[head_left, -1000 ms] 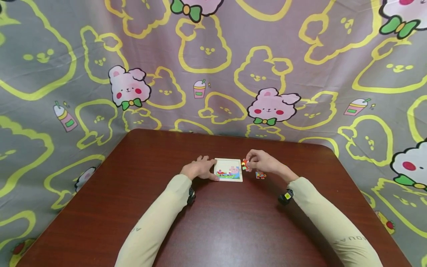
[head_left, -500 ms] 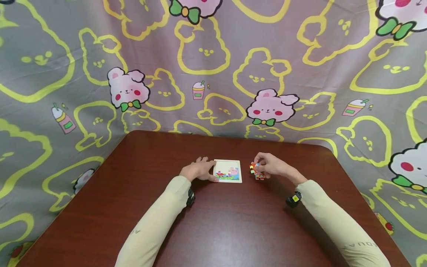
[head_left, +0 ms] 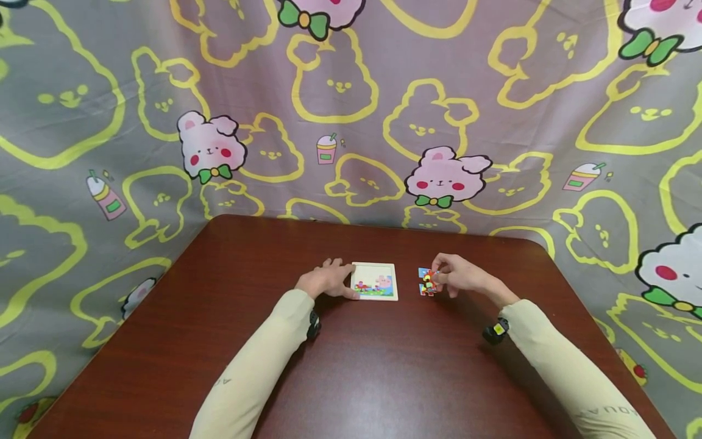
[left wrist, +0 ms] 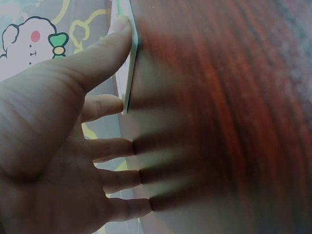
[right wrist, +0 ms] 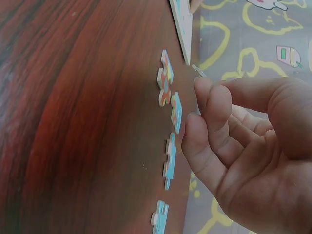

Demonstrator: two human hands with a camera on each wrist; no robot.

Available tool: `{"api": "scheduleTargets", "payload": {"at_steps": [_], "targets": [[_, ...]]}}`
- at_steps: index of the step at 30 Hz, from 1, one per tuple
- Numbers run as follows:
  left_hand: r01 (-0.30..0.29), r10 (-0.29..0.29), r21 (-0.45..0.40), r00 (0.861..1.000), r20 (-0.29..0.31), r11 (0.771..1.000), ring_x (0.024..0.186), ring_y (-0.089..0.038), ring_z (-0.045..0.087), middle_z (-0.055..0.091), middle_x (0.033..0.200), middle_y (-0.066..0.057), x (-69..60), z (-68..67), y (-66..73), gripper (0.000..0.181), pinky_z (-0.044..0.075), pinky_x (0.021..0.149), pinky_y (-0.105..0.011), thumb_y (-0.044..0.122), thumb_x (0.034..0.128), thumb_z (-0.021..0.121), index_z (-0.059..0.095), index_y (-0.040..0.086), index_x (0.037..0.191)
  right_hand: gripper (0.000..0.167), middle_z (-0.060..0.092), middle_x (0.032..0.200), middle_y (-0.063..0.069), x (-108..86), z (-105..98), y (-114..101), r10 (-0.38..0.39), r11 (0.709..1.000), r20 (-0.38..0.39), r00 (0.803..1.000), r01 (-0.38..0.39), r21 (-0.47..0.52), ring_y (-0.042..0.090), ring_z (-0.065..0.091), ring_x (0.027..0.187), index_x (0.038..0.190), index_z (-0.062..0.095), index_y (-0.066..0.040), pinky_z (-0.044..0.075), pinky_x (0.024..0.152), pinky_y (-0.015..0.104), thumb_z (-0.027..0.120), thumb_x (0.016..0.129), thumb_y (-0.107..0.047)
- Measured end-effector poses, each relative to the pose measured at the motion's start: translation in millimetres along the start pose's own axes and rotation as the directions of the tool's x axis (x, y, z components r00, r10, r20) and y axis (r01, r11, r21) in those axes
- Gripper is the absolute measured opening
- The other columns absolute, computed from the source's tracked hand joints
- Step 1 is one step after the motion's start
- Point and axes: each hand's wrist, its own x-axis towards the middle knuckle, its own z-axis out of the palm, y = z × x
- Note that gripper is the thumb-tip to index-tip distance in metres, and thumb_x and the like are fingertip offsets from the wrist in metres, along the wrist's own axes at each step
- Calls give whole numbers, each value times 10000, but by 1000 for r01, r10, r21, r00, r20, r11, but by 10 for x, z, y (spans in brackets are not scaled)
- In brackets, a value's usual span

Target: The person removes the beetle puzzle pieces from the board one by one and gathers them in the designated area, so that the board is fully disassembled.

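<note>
Red and blue loose pieces (right wrist: 165, 80) crowd a narrow pinch

Roughly midway between the left and right edges of the table (head_left: 351, 366), towards its far edge, lies the puzzle board (head_left: 364, 272). Coloured picture fills its near and right side; the rest is bare.

The left hand (head_left: 327, 278) has a wide grip, thumb on the board's near-left corner and index finger by its left edge. Beyond the board's right edge, the right hand (head_left: 460, 272) has a narrow grip, fingertips pinching a thin piece (right wrist: 199, 71); only its tip shows in the right wrist view.

That slim hold is probably the weak point: the piece could twist or slip if the fingertips shift. The loose pieces lie so close together that a low knuckle might nudge them apart or push one onto another. And since only the board's left side is steadied, pressure near its right corners could swing it askew.
</note>
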Motion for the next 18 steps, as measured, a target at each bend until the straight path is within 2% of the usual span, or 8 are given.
{"api": "scheduleTargets", "payload": {"at_steps": [8, 18], "targets": [[-5, 5, -3, 1000, -1, 1000, 1517, -395, 114, 183, 1632, -148, 20, -8, -2, 848, 214, 1187, -585, 569, 877, 656, 284, 235, 1562, 119, 644, 735, 126, -48, -80, 86, 35, 999, 0, 999, -35, 11, 182, 558, 458, 997, 476, -6, 540, 488, 351, 557, 987, -92], [-1, 1, -5, 1000, -2, 1000, 1518, -387, 120, 186, 1633, -140, 16, -12, 1, 858, 217, 1189, -577, 572, 874, 657, 275, 237, 1566, 133, 632, 752, 136, -124, -154, 174, 71, 997, 61, 996, -71, -6, 184, 559, 473, 1003, 466, 13, 546, 509, 357, 543, 999, -96]]}}
